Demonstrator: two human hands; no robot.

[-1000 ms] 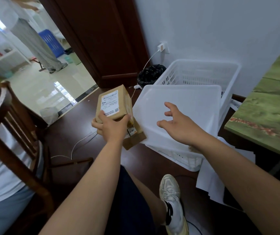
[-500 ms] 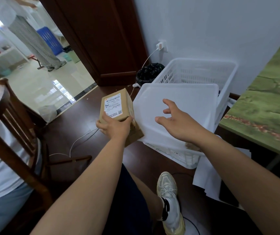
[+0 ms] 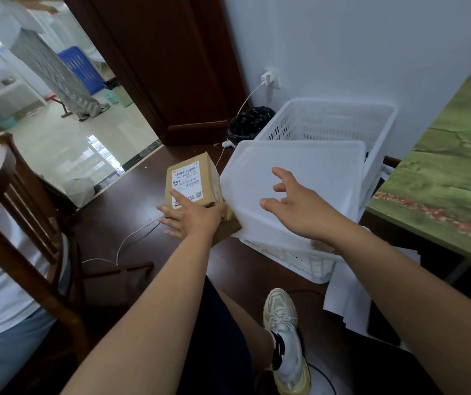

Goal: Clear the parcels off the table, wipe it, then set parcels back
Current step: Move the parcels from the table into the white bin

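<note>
Floor (image 3: 131, 223), dark wood, takes up most of the view w/ everything sitting on it. Table (image 3: 450, 178), green-topped, at far right edge, nothing visible on the part in view. White slatted basket (image 3: 328, 121) by the wall, a translucent lid (image 3: 299, 178) lying tilted across its near side. Wooden chair (image 3: 14, 212) at left. Parcel (image 3: 193, 186), brown cardboard w/ white shipping label on top, sits on another brown box on the floor, just beside the lid's left edge. Left hand (image 3: 193, 216) rests on the parcel's near side, fingers straight and spread, not curled round it. Right hand (image 3: 299, 203) over the lid, fingers loosely spread, gripping nothing; can't tell if it touches. White sneaker (image 3: 285, 337) at bottom.
</note>
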